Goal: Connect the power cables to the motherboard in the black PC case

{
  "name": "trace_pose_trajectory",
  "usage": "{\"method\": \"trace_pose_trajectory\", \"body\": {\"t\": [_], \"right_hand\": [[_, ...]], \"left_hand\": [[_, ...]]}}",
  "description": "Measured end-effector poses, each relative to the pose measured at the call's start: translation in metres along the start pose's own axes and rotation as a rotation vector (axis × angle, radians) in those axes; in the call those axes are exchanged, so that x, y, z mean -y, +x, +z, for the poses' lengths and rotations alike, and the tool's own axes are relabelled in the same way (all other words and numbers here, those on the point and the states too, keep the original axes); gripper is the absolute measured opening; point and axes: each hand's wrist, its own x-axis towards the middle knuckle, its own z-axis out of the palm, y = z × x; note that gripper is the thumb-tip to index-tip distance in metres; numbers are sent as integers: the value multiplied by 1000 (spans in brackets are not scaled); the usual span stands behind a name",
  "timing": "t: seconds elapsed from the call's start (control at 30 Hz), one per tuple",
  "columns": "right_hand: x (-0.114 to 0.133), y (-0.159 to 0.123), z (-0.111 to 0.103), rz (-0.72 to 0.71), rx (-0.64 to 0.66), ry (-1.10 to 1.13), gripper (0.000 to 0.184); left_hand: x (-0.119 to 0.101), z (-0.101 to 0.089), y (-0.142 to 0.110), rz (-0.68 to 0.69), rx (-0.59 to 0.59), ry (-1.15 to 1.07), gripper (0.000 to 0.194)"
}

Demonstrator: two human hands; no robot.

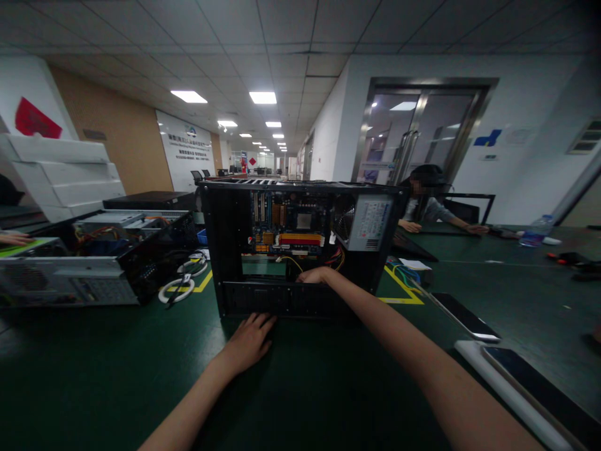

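Observation:
An open black computer case [263, 299] stands on the green table in front of me. Inside it are a motherboard [304, 220], red and yellow memory slots [300, 239] and a silver power supply [370, 223] at the upper right. Flat on the table, my left hand [250, 338] has its fingers spread, with the tips at the case's lower front edge. My right hand [313, 274] reaches over the lower rail into the case, near a thin yellow cable [293, 262]. Its fingers are mostly hidden, so I cannot see what they touch.
Another opened computer case [94, 275] lies at the left, with a coiled white cable [176, 290] beside it. Phones [464, 315] lie on the right. Across the table sits a person [425, 207] near a water bottle [536, 230]. Someone's hand [16, 238] shows at far left.

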Motion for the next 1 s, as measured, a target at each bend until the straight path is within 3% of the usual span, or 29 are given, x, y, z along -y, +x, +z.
{"method": "trace_pose_trajectory", "body": {"t": [0.37, 0.6, 1.0], "right_hand": [[6, -5, 5, -69, -10, 45, 30], [5, -6, -1, -213, -151, 29, 18], [12, -24, 0, -291, -315, 713, 11]], "left_hand": [[4, 4, 0, 10, -19, -7, 52], [3, 1, -1, -8, 4, -20, 52], [5, 3, 0, -10, 5, -14, 53]]}}
